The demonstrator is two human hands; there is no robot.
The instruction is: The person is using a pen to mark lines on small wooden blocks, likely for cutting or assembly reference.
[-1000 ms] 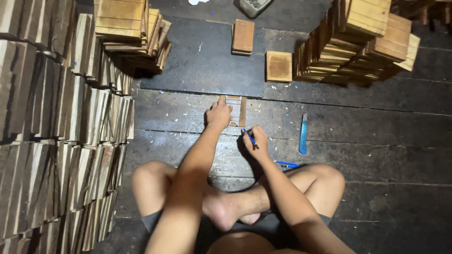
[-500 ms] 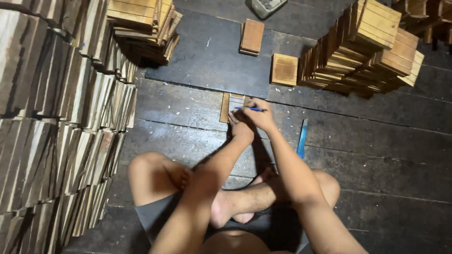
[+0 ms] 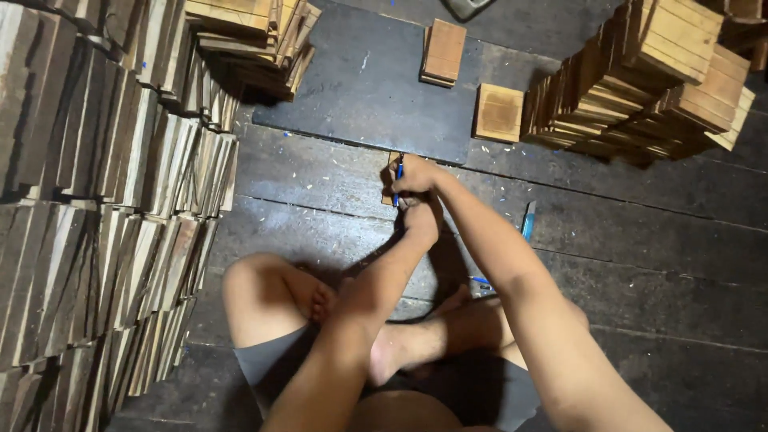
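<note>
Both hands are meeting over a small wooden piece [image 3: 390,180] lying on the plank floor [image 3: 656,264], just below the near edge of the dark mat [image 3: 360,88]. Working left to right: the tall stacks of wooden tiles [image 3: 88,208] are filling the whole left side of the floor, with another heap [image 3: 248,40] sitting at the mat's far left corner. The left hand [image 3: 422,222] is curling down right behind the piece, fingers bent; whether it is pinning the wood or only resting against it, I cannot tell, since the other hand is covering the contact. The right hand [image 3: 416,176] is closing around a blue pen [image 3: 398,178], the tip pointing down at the piece, thumb and fingers pinched tight on the barrel. Further right, two loose wooden blocks [image 3: 498,112] are sitting on the mat's far right part, a blue tool [image 3: 527,222] is lying on the planks just beside the right forearm, and a slanting pile of blocks [image 3: 656,72] is crowding the floor's far right corner.

By the look of it, the marking step is in hand: pen on wood, piece steadied. The next move is calling for a firm hold on the piece so it is not sliding under the pen, and a steady stroke along it.
</note>
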